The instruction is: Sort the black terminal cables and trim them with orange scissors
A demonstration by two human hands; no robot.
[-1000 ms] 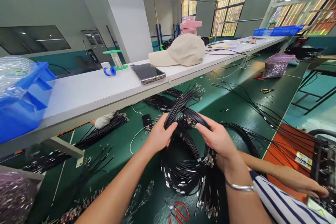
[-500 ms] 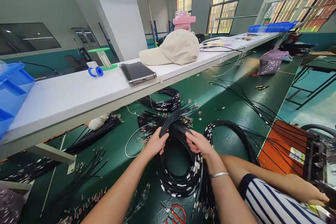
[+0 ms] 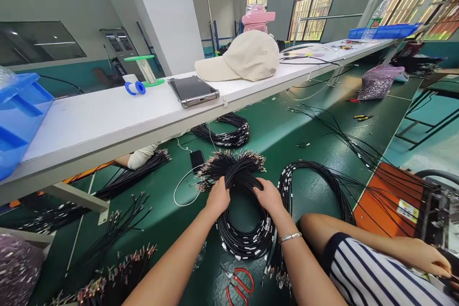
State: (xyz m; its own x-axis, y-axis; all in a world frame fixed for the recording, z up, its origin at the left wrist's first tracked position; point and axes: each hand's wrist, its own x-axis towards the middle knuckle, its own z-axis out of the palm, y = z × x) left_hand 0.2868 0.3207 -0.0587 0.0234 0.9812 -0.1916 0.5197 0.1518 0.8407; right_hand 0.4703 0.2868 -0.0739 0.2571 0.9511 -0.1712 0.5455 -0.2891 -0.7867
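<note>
A coiled bundle of black cables with white labels lies on the green work surface in front of me. Its ends cross at the top and fan out in bare copper-coloured tips. My left hand is closed around the left side of the coil, just under the crossing. On the right side, my right hand grips the same coil, with a bangle on that wrist. Red-handled cutters lie below the coil. A second cable bundle curves away to the right of my right hand.
Above stands a white shelf carrying a phone, a cap and a wire spool. Another cable coil lies beneath it. A co-worker's arm is close on the right, beside an orange board. Another person's sleeve shows at left.
Both hands have come to a firmer hold on the coil, lower at its sides. The blurred cable ends have settled into a still, crossed fan, and a dark phone behind them shows more fully.
</note>
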